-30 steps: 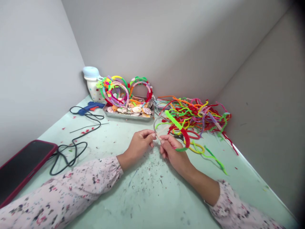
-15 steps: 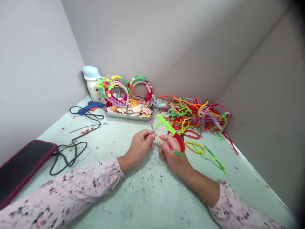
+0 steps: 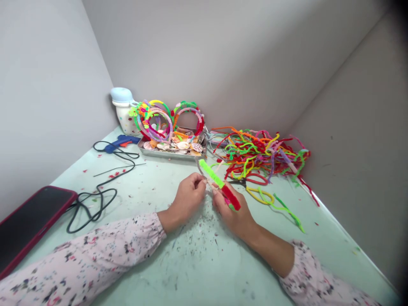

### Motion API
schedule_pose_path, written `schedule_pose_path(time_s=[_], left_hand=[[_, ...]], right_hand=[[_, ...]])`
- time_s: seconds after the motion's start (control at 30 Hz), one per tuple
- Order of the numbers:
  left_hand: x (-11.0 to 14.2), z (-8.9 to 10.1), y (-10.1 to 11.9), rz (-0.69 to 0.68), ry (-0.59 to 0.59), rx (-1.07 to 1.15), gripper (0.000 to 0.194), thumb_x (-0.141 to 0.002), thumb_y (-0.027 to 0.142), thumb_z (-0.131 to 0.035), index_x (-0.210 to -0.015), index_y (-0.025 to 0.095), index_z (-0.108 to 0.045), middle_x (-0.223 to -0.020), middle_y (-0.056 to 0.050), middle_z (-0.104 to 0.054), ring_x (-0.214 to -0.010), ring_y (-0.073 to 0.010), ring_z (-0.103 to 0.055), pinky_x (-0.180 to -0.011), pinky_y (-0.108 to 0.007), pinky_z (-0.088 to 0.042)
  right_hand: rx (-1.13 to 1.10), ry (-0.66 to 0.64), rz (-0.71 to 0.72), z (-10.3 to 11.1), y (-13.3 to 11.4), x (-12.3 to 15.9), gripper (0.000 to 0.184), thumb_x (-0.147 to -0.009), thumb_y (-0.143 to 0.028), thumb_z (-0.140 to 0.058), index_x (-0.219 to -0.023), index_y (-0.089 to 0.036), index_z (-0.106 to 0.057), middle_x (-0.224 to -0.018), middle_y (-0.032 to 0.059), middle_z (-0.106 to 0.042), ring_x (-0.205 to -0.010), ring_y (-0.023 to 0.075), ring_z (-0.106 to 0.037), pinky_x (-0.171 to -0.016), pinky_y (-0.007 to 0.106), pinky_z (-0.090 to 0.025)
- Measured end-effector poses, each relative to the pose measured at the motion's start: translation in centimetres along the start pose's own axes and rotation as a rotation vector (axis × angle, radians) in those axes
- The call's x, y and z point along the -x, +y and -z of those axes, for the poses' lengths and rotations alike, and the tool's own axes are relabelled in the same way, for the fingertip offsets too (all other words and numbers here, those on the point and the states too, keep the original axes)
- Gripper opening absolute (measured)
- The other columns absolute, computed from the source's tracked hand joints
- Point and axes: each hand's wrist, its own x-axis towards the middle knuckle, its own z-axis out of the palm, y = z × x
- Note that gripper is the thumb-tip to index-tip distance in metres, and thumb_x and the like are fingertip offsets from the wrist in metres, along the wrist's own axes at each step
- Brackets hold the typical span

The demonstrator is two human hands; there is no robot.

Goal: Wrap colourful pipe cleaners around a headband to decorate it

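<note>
My left hand (image 3: 188, 196) and my right hand (image 3: 232, 212) meet over the middle of the pale green table (image 3: 197, 259). Together they pinch a thin headband (image 3: 219, 183) partly wrapped in green and red fuzzy wire. The left fingers are closed on its bare end. My right fingers are closed round the wrapped part, which lies across the back of that hand. Just behind the hands lies a loose heap of coloured fuzzy wires (image 3: 261, 153).
A metal tray (image 3: 159, 154) of shells holds several finished wrapped headbands (image 3: 159, 121) at the back. A white jar (image 3: 123, 111) stands in the corner. A blue glue gun (image 3: 121, 143) with black cord (image 3: 95, 199) lies left, a red-cased phone (image 3: 28, 223) at the near left edge.
The wrapped headband has swung down and to the left, from arching above my right hand to lying low across it. Both hands stayed in place, pinching it.
</note>
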Motion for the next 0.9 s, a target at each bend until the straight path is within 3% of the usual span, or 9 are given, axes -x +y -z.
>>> schedule_pose_path(time_s=[0.2, 0.43, 0.57, 0.7, 0.9], left_hand=[[0.1, 0.1, 0.2, -0.019, -0.021, 0.016, 0.009, -0.073, 0.018, -0.048, -0.065, 0.016, -0.051, -0.065, 0.001, -0.054, -0.065, -0.0132, -0.048, -0.063, -0.025, -0.038], [0.1, 0.1, 0.2, 0.035, -0.023, 0.067, 0.01, -0.076, 0.021, -0.049, -0.069, 0.015, -0.052, -0.065, 0.002, -0.052, -0.06, -0.0108, -0.044, -0.056, -0.023, -0.035], [0.0, -0.1, -0.1, 0.016, -0.059, 0.107, 0.013, -0.079, 0.023, -0.048, -0.068, 0.015, -0.052, -0.06, 0.004, -0.048, -0.056, -0.0098, -0.041, -0.054, -0.022, -0.034], [0.0, -0.2, -0.4, 0.014, -0.064, 0.138, 0.011, -0.078, 0.025, -0.051, -0.075, 0.015, -0.055, -0.067, 0.003, -0.054, -0.056, -0.009, -0.043, -0.053, -0.021, -0.034], [0.0, -0.2, -0.4, 0.04, -0.041, 0.121, 0.014, -0.078, 0.026, -0.051, -0.069, 0.015, -0.053, -0.059, 0.004, -0.049, -0.053, -0.0088, -0.041, -0.051, -0.021, -0.033]], right_hand=[[0.096, 0.001, -0.032, 0.3, -0.9, -0.1, 0.021, -0.088, -0.032, -0.044, -0.1, -0.021, -0.056, -0.069, -0.0011, -0.062, -0.06, 0.0144, -0.055, -0.055, 0.023, -0.038], [0.148, 0.01, -0.04, 0.3, -1.0, -0.1, 0.02, -0.084, -0.025, -0.047, -0.102, -0.022, -0.057, -0.07, -0.0011, -0.063, -0.062, 0.0146, -0.056, -0.056, 0.023, -0.039], [0.021, 0.018, -0.061, 0.2, -0.5, -0.1, 0.018, -0.087, -0.029, -0.045, -0.098, -0.021, -0.057, -0.064, -0.0025, -0.059, -0.058, 0.0133, -0.054, -0.054, 0.022, -0.04], [-0.141, 0.004, -0.075, 0.1, 0.0, -0.2, 0.018, -0.088, -0.029, -0.044, -0.096, -0.02, -0.057, -0.06, -0.0048, -0.054, -0.05, 0.0111, -0.051, -0.051, 0.021, -0.041], [-0.164, -0.02, -0.062, 0.1, -0.1, -0.1, 0.018, -0.085, -0.028, -0.046, -0.098, -0.02, -0.056, -0.059, -0.005, -0.054, -0.052, 0.0115, -0.051, -0.051, 0.021, -0.041]])
